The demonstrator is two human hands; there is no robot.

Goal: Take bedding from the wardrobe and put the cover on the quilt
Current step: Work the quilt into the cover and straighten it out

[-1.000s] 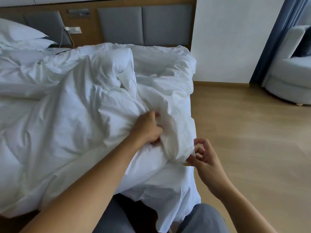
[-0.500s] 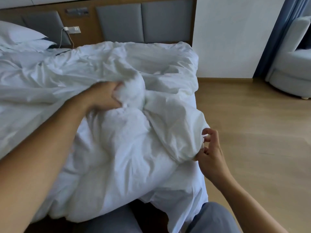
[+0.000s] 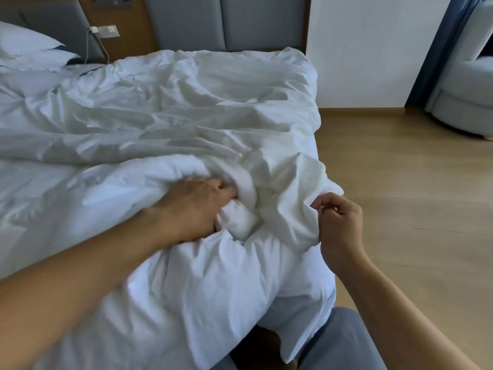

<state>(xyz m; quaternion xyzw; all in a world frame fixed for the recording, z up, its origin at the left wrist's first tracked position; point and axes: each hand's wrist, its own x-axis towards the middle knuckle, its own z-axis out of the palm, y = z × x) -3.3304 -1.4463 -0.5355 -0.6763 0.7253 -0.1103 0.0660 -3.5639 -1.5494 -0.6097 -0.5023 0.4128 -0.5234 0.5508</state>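
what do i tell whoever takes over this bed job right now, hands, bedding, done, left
Left hand grips a wad of the white bedding near the edge of the bed.
Right hand pinches a thin fold beside it, at that edge.
Done: bedding is out and heaped on the bed.
Left: how far the covering has got cannot be told; probably work this corner on, then spread flat.

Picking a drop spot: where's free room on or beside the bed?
Free: the wood floor between the bedding's right edge, the white wall and the armchair. Flatter bedding lies toward the headboard. Crowded: the near corner, where the left hand grips bunched bedding and the right hand pinches a fold.
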